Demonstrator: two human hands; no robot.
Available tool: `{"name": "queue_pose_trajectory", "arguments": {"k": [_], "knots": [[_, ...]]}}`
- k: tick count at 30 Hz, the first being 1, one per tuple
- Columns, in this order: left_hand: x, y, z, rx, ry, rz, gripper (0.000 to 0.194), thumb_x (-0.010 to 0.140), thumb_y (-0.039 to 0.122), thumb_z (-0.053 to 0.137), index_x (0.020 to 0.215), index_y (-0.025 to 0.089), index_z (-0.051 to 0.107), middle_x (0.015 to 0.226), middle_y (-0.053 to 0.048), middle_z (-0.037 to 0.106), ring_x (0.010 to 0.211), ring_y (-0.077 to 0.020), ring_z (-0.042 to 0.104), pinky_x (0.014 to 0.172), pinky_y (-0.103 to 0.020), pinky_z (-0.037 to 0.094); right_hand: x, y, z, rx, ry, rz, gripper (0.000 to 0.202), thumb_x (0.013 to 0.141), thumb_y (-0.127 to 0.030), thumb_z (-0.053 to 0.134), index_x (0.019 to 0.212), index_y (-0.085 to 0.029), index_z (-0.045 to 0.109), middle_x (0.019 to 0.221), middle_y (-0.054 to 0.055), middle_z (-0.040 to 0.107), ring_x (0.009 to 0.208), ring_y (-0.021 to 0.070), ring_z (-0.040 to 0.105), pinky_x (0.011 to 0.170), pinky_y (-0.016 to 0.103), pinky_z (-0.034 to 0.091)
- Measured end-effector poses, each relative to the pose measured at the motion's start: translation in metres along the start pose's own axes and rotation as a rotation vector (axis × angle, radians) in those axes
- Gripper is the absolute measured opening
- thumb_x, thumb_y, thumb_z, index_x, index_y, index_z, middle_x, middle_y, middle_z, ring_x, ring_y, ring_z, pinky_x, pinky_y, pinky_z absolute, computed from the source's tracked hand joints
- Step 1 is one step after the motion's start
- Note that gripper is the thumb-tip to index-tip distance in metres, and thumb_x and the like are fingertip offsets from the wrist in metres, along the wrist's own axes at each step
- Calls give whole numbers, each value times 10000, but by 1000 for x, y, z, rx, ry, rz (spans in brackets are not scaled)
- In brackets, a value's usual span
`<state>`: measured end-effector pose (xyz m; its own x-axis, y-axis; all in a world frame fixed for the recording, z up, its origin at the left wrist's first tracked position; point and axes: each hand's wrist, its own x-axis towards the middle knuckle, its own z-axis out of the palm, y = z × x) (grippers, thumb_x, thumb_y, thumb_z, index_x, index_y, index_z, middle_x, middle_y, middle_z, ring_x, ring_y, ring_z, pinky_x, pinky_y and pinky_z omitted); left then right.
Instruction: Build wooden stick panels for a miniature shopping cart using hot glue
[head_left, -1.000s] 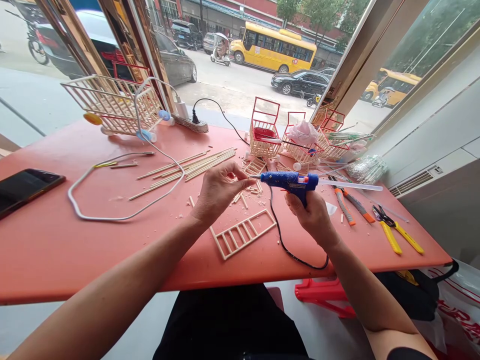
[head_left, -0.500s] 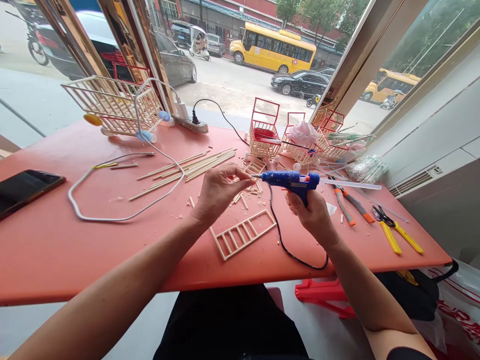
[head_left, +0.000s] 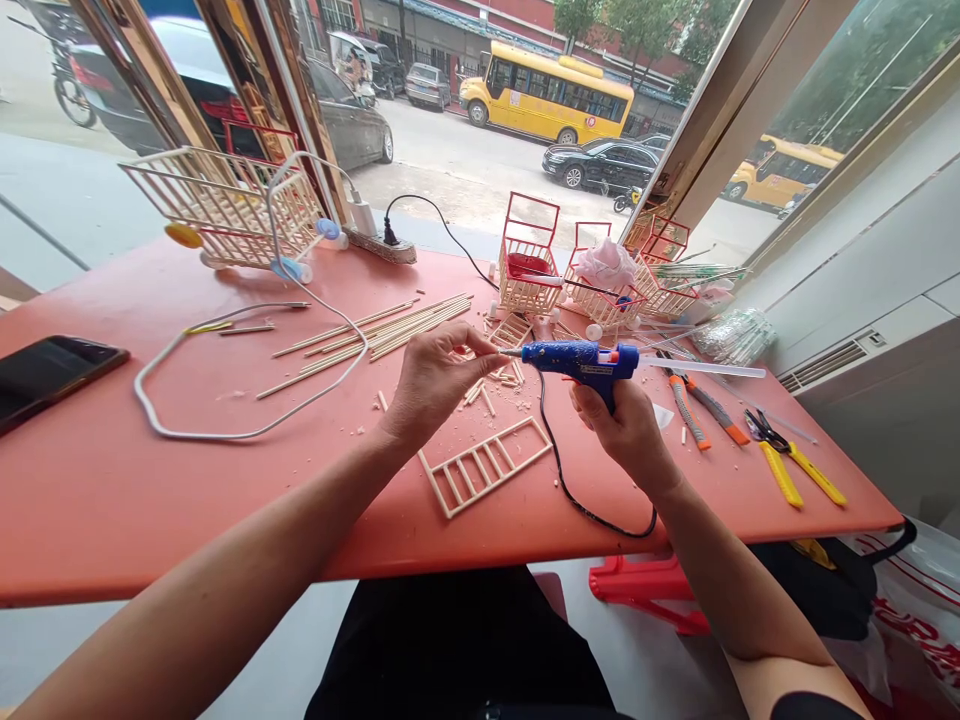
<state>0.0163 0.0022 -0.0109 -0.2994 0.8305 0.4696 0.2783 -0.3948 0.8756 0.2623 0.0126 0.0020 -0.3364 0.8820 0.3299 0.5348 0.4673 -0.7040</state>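
My right hand (head_left: 619,425) is wrapped round the handle of a blue glue gun (head_left: 577,358), with a clear glue stick (head_left: 701,368) out of its back. The gun's nozzle points left and meets the fingertips of my left hand (head_left: 442,375). That hand is pinched; whatever lies between its fingertips is too small to make out. Below the hands a ladder-like frame of wooden sticks (head_left: 487,468) lies flat near the table's front edge. Short cut pieces (head_left: 480,392) and crumbs are scattered under the gun.
Long sticks (head_left: 390,335) and a grey cable (head_left: 187,435) lie left, with a phone (head_left: 56,375) beyond. Small stick carts (head_left: 529,280) stand at the back; a larger cart (head_left: 225,210) stands back left. Pliers (head_left: 795,465) and a black cord (head_left: 574,500) lie right.
Both hands and the glue gun hold almost the same pose. Outside the window, the scooter with a white canopy has moved left.
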Motion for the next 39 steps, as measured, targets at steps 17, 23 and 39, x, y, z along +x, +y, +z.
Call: {"name": "queue_pose_trajectory", "arguments": {"k": [17,23,39], "knots": [[0,5,0,-35,-73,0,123,725,220,856,672,187,750,662,11,726,650,-145,606,679,-286,434,1,-2,1,-49,38,-26,456,984,-625,553,776,-219,538,625,8,549,560,146,481,545,303,355],[0,3,0,-9,-53,-3,131,707,215,861,650,188,746,633,24,703,635,-134,578,721,-291,436,0,-3,0,-52,-1,-14,396,979,-575,547,849,-203,574,652,16,560,567,153,484,555,313,352],[1,3,-1,-39,-138,-45,166,707,318,846,687,176,763,668,-11,723,628,-144,596,622,-271,434,0,1,0,68,-4,22,476,952,-671,597,867,-203,597,704,30,584,589,149,491,562,321,381]]}}
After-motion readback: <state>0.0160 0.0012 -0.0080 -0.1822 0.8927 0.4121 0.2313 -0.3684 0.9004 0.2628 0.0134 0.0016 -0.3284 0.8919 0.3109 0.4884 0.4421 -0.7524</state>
